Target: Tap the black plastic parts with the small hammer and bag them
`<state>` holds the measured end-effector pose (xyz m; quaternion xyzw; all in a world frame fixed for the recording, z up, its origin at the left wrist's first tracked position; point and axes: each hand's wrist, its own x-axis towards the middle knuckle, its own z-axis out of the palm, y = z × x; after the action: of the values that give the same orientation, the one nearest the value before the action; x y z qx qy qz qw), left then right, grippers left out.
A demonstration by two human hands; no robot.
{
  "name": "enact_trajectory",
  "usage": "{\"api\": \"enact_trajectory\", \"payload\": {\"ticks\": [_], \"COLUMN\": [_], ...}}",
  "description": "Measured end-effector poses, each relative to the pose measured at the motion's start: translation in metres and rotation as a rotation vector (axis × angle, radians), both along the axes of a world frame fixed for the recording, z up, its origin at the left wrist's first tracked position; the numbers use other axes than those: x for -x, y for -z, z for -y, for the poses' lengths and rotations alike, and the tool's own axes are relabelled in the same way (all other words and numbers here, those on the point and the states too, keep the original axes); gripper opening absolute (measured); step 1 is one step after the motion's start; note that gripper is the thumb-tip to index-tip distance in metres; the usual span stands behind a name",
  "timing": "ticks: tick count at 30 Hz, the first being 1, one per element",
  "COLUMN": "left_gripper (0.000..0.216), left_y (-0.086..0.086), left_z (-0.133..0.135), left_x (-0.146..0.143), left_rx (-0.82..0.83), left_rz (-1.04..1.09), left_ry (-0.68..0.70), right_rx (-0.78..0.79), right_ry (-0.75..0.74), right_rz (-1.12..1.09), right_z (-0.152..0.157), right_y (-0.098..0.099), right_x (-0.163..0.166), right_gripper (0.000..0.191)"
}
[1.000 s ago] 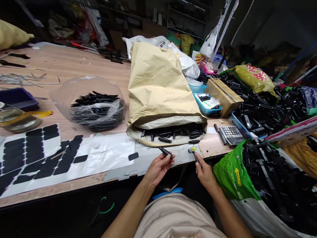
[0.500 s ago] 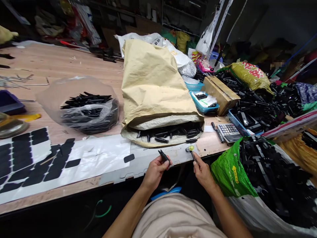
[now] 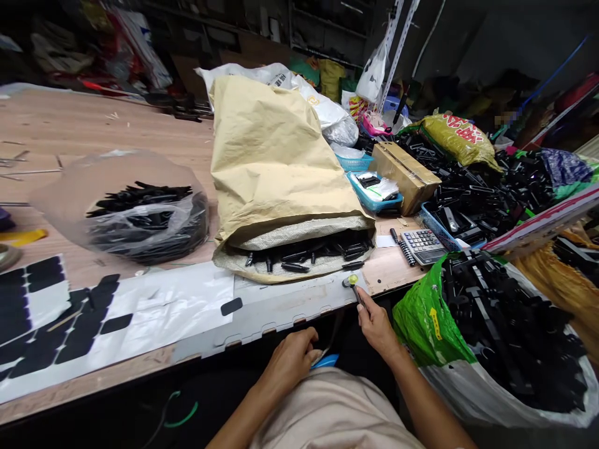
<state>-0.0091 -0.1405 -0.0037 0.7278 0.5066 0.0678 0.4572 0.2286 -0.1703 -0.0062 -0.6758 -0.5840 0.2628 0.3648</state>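
My right hand (image 3: pixel 378 327) grips the dark handle of a small hammer (image 3: pixel 352 282) whose head has a yellow end. The hammer head rests at the front edge of the bench, below the open mouth of a tan paper sack (image 3: pixel 281 168). Several black plastic pieces (image 3: pixel 294 268) lie in that mouth. Low over my lap, past the bench edge, my left hand (image 3: pixel 291 357) has its fingers curled inward. Whatever it may hold is hidden from view.
A clear plastic bag (image 3: pixel 187 227) of black parts stands left of the sack. Black stickers (image 3: pixel 112 323) lie on white sheets. A calculator (image 3: pixel 423 245), blue baskets (image 3: pixel 355 163) and a cardboard box (image 3: pixel 405 174) are to the right. A green-and-white sack (image 3: pixel 418 318) of black parts stands beside my right arm.
My left hand has dropped from the bench edge toward my lap, and the black plastic piece it held is out of sight. My right hand still holds the hammer. The view has shifted slightly right.
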Motion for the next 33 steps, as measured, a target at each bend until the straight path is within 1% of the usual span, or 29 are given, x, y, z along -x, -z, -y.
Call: {"api": "enact_trajectory", "payload": {"ticks": [1,2,3,5,6,8,10,12,14,16,18,20,22,25,27,30,33], "left_gripper": [0.007,0.009,0.014,0.016,0.015,0.015,0.017,0.016,0.013,0.013,0.014,0.015,0.015,0.016,0.019,0.021,0.023], "left_y": [-0.01,-0.021,-0.03,-0.043,-0.046,-0.046,-0.041,-0.037,-0.034,-0.033,-0.032,-0.028,-0.021,-0.006,0.004,0.012,0.013], "left_z": [-0.008,-0.018,-0.03,-0.06,-0.076,-0.105,-0.128,-0.141,-0.144,-0.14,-0.131,-0.12,-0.107,-0.092,-0.087,-0.087,-0.09], "left_x": [-0.006,-0.013,-0.022,-0.043,-0.055,-0.079,-0.1,-0.115,-0.121,-0.116,-0.102,-0.079,-0.054,-0.024,-0.014,-0.012,-0.014], "left_rx": [-0.003,-0.047,-0.133,-0.384,-0.494,-0.602,-0.611,-0.589,-0.578,-0.599,-0.665,-0.74,-0.773,-0.73,-0.677,-0.615,-0.574], "left_rz": [0.03,0.068,0.11,0.183,0.202,0.189,0.123,0.028,-0.045,-0.061,-0.05,-0.039,-0.019,0.043,0.1,0.161,0.175], "left_ry": [0.048,0.071,0.067,0.006,-0.008,0.025,0.099,0.177,0.228,0.244,0.214,0.158,0.093,0.004,-0.043,-0.098,-0.126], "right_rx": [0.0,0.002,0.003,0.0,-0.004,-0.012,-0.017,-0.021,-0.024,-0.027,-0.027,-0.025,-0.024,-0.022,-0.015,-0.009,-0.016], "right_ry": [-0.003,-0.005,-0.006,-0.004,-0.004,-0.007,-0.013,-0.016,-0.015,-0.01,-0.003,-0.001,-0.005,-0.015,-0.028,-0.066,-0.118], "right_rz": [-0.004,-0.006,-0.007,-0.005,-0.003,0.001,0.007,0.014,0.02,0.026,0.032,0.031,0.022,0.012,0.016,0.037,0.066], "right_z": [0.0,0.0,0.0,0.0,0.0,-0.001,-0.001,-0.001,0.0,0.0,0.001,0.001,0.001,0.001,0.001,0.001,0.0], "right_y": [0.0,0.0,0.0,0.0,0.0,0.001,0.002,0.003,0.004,0.004,0.004,0.004,0.004,0.001,-0.004,-0.014,-0.025], "right_x": [0.0,0.0,0.001,0.001,0.001,0.001,0.001,0.001,0.002,0.002,0.002,0.001,0.0,-0.001,0.0,0.005,0.015], "right_gripper": [0.05,0.05,0.05,0.051,0.051,0.051,0.051,0.051,0.051,0.051,0.051,0.051,0.051,0.05,0.049,0.049,0.049]}}
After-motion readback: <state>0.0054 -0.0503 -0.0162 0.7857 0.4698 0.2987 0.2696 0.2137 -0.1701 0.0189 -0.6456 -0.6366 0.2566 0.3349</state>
